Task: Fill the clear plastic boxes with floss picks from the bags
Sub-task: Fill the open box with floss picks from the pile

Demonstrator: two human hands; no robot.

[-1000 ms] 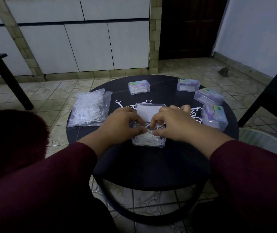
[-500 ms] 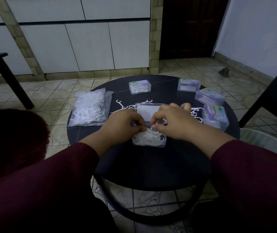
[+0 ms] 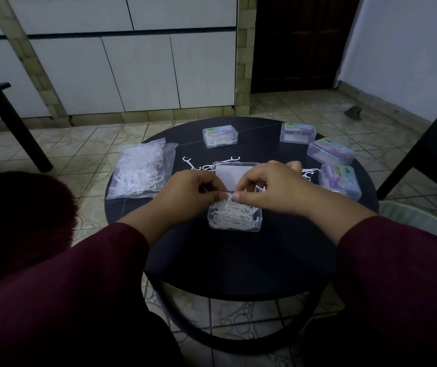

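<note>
two hands meet over the middle of a round black table on a tiled floor. far left on the table lies a clear bag stuffed with white floss picks, flat and apart from everything else. next comes the left hand, in a dark red sleeve, fingers curled and pinching a few picks just above the open box. that box sits at the centre, nearly full of picks, its lid laid back behind it. loose picks lie scattered on the table just beyond the lid. the right hand closes thumb and forefinger on the same small bunch, fingertips almost touching the left's. behind, toward the far edge, stands a closed box with a coloured label. to the right three more labelled boxes curve along the rim: far, middle and near, the last just beside the right hand.
</note>
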